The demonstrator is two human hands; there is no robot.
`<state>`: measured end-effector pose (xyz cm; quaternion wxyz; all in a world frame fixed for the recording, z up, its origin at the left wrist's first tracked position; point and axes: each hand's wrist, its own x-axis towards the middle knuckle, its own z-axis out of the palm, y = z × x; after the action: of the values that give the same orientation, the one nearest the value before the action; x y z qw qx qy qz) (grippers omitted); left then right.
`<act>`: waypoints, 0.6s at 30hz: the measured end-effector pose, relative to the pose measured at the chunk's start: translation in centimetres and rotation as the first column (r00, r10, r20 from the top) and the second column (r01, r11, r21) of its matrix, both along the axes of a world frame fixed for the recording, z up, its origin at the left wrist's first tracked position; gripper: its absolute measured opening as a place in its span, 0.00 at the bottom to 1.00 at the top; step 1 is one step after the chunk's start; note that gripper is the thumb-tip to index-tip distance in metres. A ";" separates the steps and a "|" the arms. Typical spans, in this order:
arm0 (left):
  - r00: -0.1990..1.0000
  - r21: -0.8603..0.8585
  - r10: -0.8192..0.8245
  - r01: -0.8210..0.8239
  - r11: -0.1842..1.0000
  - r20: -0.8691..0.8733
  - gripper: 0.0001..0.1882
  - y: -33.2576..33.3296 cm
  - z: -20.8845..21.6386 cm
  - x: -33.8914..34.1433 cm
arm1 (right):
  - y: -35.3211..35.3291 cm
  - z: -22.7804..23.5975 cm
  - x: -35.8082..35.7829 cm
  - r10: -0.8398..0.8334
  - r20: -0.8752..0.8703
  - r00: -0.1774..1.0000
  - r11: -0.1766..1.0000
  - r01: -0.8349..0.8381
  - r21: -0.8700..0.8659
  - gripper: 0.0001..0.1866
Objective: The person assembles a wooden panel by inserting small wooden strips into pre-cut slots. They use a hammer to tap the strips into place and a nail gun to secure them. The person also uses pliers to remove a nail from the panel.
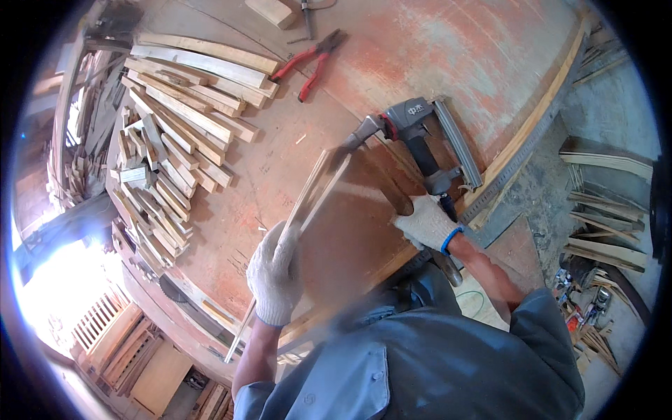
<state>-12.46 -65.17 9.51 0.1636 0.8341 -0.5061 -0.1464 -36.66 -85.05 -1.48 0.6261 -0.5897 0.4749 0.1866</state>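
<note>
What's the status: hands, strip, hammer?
Left hand gripping wood strip. Right hand on hammer, head at strip's far end. Nail gun lies beside right hand.

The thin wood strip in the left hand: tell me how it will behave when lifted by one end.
The thin wood strip is long and slender, so it would probably flex or whip a little. It looks light, since the gloved left hand holds it alone. Being so thin, it might snap if pressed hard against the workbench.

A worn reddish counter (448, 49) fills the view, edged with pale wood. Grey concrete floor (616, 119) lies at right, strewn with timber offcuts (605, 245). Harsh daylight (56, 280) glares in lower left.
</note>
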 end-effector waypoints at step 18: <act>0.818 0.171 0.314 -0.264 0.949 -0.481 0.23 -2.3 -5.7 16.1 | 0.5 -3.9 3.3 -0.032 -0.212 0.977 0.982 0.070 0.175 0.16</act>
<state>3.60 -67.52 3.84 0.2694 0.8409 -0.3055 -0.3563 -33.36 -84.59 -5.39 0.6287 -0.4949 0.5338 0.2736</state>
